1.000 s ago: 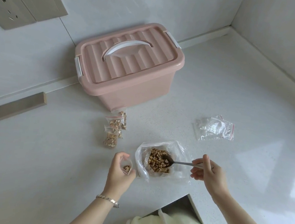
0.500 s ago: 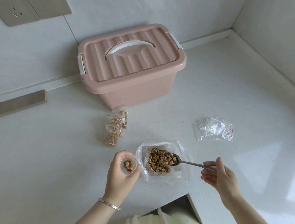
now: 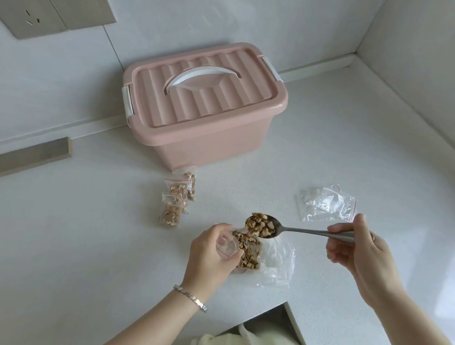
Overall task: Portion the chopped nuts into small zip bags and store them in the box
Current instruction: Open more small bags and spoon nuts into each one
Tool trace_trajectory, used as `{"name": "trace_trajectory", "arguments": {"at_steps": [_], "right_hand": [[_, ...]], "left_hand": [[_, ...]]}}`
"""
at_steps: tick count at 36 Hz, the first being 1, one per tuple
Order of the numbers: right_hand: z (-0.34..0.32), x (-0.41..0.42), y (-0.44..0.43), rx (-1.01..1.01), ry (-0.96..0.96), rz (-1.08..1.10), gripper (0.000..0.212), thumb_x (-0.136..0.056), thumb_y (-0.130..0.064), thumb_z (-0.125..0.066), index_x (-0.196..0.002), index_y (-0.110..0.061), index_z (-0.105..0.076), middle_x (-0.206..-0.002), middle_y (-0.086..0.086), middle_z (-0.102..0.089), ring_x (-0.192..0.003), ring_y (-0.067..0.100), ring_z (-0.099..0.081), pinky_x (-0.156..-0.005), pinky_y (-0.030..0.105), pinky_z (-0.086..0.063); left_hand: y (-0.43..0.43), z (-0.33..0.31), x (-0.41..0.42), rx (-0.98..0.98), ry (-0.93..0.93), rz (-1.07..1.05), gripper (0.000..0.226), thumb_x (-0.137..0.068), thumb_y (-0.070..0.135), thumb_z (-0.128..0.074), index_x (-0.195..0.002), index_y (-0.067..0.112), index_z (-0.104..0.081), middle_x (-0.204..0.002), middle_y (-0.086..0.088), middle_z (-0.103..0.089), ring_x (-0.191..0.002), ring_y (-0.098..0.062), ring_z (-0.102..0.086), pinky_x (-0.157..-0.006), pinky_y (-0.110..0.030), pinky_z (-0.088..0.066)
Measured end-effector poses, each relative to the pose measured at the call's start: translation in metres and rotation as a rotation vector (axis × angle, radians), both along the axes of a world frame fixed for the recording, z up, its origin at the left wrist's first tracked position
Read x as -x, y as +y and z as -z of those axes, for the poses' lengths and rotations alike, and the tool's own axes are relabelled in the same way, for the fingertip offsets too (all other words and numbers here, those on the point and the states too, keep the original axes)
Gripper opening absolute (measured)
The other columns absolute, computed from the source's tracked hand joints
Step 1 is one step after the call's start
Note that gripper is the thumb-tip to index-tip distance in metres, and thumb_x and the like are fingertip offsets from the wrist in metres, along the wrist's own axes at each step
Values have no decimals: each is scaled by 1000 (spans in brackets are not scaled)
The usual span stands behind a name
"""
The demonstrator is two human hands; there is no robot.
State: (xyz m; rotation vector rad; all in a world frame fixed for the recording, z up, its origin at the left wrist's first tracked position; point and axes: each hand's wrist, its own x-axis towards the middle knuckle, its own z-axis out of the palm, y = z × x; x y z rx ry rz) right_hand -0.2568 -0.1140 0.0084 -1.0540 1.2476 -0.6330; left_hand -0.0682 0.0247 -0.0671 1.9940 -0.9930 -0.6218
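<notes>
Chopped nuts heap the spoon the right hand pinches, likely bound for the zip bag the left hand grips; filled bags wait outside the lidded pink box.

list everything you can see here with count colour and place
box: one, pink, white handle, lid on, back of counter
filled small bags: about three, clear, in front of the box
empty small bags: pile, clear, right of counter
big bag of nuts: one, clear, near front counter edge
spoon: one, metal, heaped with nuts, above the big bag
open small bag: one, clear, in left hand
wall socket: one, grey, upper left
bracelet: one, silver, left wrist
left hand: one, holds the open small bag
right hand: one, holds the spoon handle
</notes>
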Motion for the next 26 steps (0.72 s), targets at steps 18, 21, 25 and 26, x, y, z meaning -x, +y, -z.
{"name": "trace_trajectory", "arguments": {"at_steps": [18, 21, 25, 26], "right_hand": [[-25, -37, 43, 670, 286, -508, 52, -89, -61, -31, -70, -26, -64, -61, -3, -61, -54, 7, -58, -53, 19, -45], [-25, -34, 44, 892, 305, -559, 59, -93, -61, -25, -74, -21, -63, -57, -3, -55, -50, 11, -53, -49, 30, -43], [-32, -26, 38, 909, 238, -442, 42, -94, -55, -30, -77, -31, -60, -65, -5, -59, -53, 6, -57, -48, 22, -46], [-33, -24, 35, 843, 221, -381, 41, -92, -53, -34, -73, -30, -61, -68, -6, -61, -53, 6, -58, -49, 19, -45]], "left_hand": [[-10, -6, 8, 20, -15, 35, 47, -70, 21, -77, -104, 36, -49, -95, 35, -44, -92, 15, -43, -96, -31, -43], [-8, -1, 6, 30, -7, 6, 43, -70, 22, -77, -105, 31, -53, -94, 29, -50, -91, 10, -48, -93, -33, -44], [-2, 5, 3, 33, 17, -11, 36, -71, 21, -76, -99, 29, -54, -85, 18, -57, -88, -3, -52, -87, -33, -46], [0, 5, 3, 49, 43, -21, 39, -72, 19, -76, -99, 33, -52, -86, 15, -58, -88, -4, -53, -88, -30, -46]]}}
